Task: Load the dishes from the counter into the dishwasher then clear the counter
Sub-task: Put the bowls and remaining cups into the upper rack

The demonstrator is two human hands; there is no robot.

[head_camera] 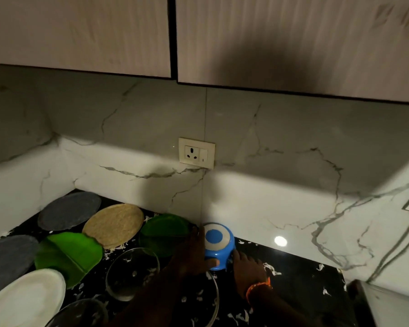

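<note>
Black speckled worktop [293,279], marble backsplash behind. Left of the blue bowl [219,246]: green, tan, grey plates, glass bowls. Bowl upside down at the backsplash; left hand [194,253] and right hand [247,267] clasp its sides.

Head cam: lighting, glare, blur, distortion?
Head view: dim overall; upper cabinets carry a large dark shadow; the backsplash is shaded above a bright lower band with one round glare spot; wide-angle bending tilts the cabinet edges; both hands around the blue bowl are dark and soft.
</note>
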